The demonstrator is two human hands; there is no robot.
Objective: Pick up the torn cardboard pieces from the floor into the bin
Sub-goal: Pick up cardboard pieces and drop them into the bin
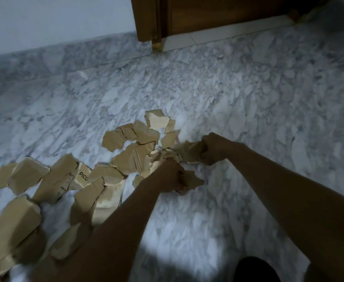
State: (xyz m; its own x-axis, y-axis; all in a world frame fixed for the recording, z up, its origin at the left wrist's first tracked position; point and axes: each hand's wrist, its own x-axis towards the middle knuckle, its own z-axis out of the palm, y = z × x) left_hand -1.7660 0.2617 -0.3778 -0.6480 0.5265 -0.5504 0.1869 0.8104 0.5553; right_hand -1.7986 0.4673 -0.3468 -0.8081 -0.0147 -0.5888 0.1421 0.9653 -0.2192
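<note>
Left arm [116, 220]: bare, reaching forward from near left.
Left hand [173, 176]: fingers curled round a cardboard piece [194, 183].
Right arm [289, 190]: bare, reaching in from near right.
Right hand [212, 148]: farther out, fisted on cardboard scraps [188, 153].

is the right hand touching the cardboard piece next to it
Touching. The head view shows the right hand with its fingers curled round one end of the pale cardboard piece, with no gap between them.

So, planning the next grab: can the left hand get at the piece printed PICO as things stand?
Likely yes: the PICO piece lies exposed nearby, with nothing above it. But the left hand grips cardboard scraps.
</note>
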